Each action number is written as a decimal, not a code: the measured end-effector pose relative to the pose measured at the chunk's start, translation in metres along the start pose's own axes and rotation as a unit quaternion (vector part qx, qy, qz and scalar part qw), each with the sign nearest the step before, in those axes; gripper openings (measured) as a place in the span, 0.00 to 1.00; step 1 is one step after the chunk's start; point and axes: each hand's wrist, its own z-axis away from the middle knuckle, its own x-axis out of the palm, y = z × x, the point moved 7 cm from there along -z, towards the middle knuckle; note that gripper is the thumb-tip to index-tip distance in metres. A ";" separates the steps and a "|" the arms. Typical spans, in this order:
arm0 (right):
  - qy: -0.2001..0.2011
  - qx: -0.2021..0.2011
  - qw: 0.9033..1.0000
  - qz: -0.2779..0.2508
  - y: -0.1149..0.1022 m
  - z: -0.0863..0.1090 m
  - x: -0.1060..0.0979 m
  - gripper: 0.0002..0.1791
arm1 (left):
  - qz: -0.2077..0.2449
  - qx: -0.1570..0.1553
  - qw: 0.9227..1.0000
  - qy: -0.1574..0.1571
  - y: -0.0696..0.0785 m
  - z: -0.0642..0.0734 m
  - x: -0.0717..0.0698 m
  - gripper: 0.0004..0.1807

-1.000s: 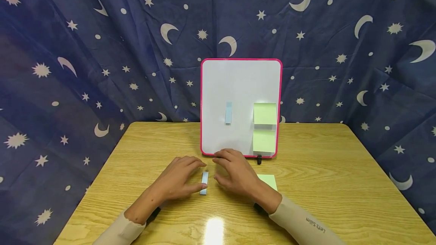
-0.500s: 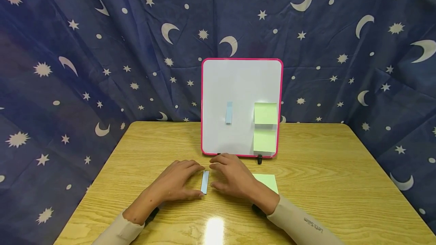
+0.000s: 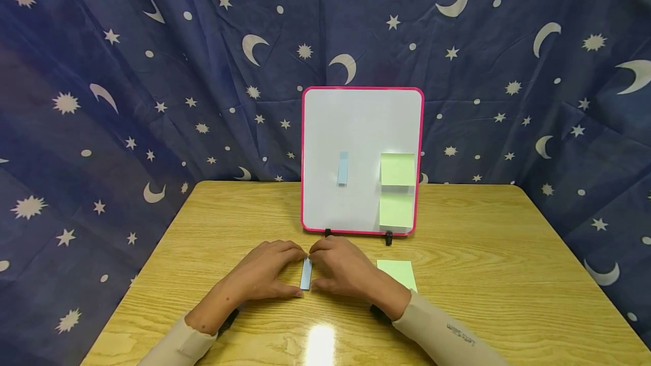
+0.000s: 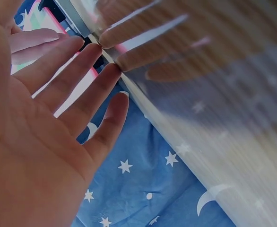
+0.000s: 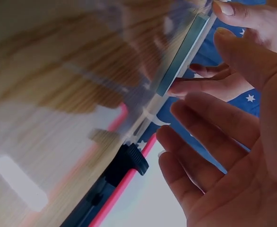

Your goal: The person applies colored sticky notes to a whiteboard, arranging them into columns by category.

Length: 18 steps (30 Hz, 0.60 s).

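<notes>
A narrow light-blue sticky-note pad [image 3: 306, 275] lies lengthwise on the wooden table, between my two hands. On its left, my left hand [image 3: 267, 273] has its fingertips by the pad's far end and its thumb by the near end; whether they touch it I cannot tell. My right hand [image 3: 339, 270] is close on the pad's right side, thumb and fingers spread apart. In the right wrist view the pad [image 5: 183, 54] appears edge-on beside the left hand's fingers. The left wrist view shows my left hand [image 4: 53, 127] with fingers nearly straight; the pad is hidden there.
A pink-framed whiteboard [image 3: 356, 117] stands on black feet [image 3: 389, 238] behind the hands. It bears a blue strip note [image 3: 343, 169] and two green sticky notes, one upper [image 3: 398, 169] and one lower [image 3: 396, 210]. A green pad [image 3: 398, 274] lies right of my right hand. A starry curtain [image 3: 229, 83] hangs behind.
My right hand has moved left and nearer, closing in on the blue pad. My left thumb has shifted off the pad's top toward its near end. The head view has drifted slightly.
</notes>
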 end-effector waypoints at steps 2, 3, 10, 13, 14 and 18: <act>-0.011 0.003 1.000 -0.001 -0.001 -0.002 0.002 0.26 | -0.002 0.004 1.000 -0.001 0.000 0.000 0.001 0.37; -0.016 0.004 1.000 -0.003 -0.001 -0.003 0.003 0.25 | -0.004 0.005 1.000 -0.002 0.000 0.000 0.001 0.37; -0.037 0.003 0.999 -0.018 -0.003 -0.005 0.008 0.23 | -0.011 0.008 1.000 -0.005 0.002 0.000 0.003 0.36; -0.047 0.010 0.999 -0.016 -0.003 -0.006 0.010 0.23 | -0.013 0.011 1.000 -0.006 0.004 0.000 0.002 0.35; -0.051 0.013 0.999 -0.015 -0.003 -0.007 0.010 0.23 | -0.014 0.013 1.000 -0.005 0.004 -0.001 0.002 0.35; -0.070 0.032 0.997 -0.011 -0.003 -0.009 0.012 0.25 | -0.016 0.019 1.000 -0.004 0.005 -0.001 0.001 0.34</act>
